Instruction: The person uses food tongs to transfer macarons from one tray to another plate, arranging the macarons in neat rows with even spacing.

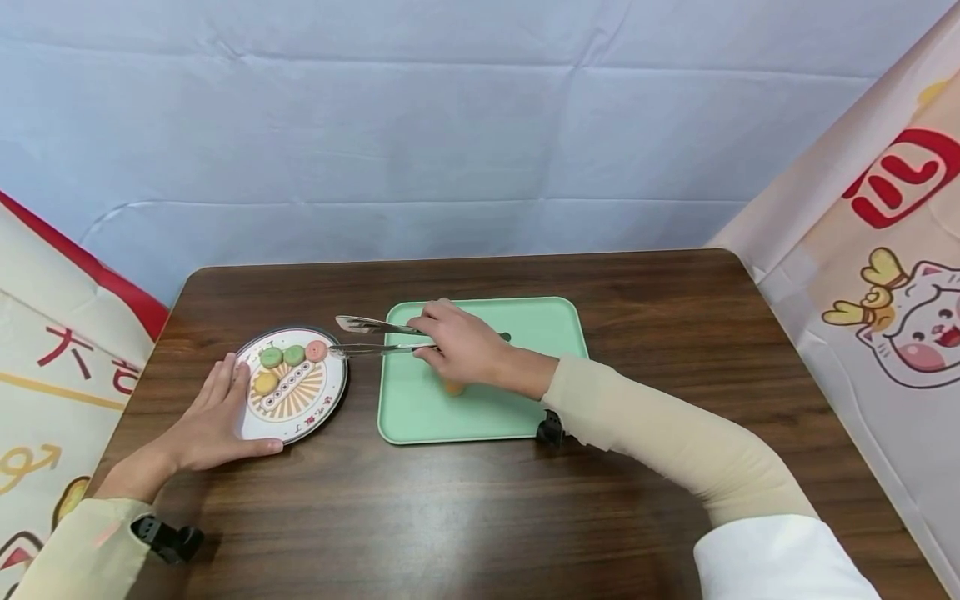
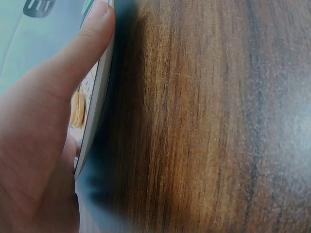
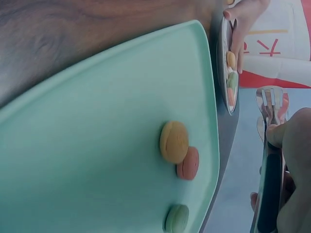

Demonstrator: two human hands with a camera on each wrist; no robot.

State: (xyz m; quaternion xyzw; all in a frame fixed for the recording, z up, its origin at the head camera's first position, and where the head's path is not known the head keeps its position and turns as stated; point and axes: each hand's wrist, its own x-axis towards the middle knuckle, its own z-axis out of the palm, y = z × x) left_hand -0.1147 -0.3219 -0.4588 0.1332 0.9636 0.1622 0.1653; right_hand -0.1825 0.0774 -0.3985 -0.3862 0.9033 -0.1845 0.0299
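My left hand [image 1: 213, 417] rests against the left rim of a round white printed plate [image 1: 311, 419], fingers straight along its side and thumb at the near edge. On the plate lie green macarons [image 1: 282, 357], a pink macaron [image 1: 317, 351] and a yellow macaron [image 1: 266, 382]. My right hand [image 1: 465, 346] grips metal tongs [image 1: 390, 349] above a mint-green tray [image 1: 510, 417]. The tongs' ends are spread apart, pointing left, one overlapping the pink macaron in the head view. A yellow macaron [image 3: 174, 141], a pink macaron [image 3: 188, 163] and a green macaron [image 3: 177, 218] lie on the tray.
A dark wooden table [image 1: 450, 517] carries the plate at left and the tray in the middle. Pale blue cloth [image 1: 480, 150] hangs behind it, with printed cloths [image 1: 900, 275] at both sides.
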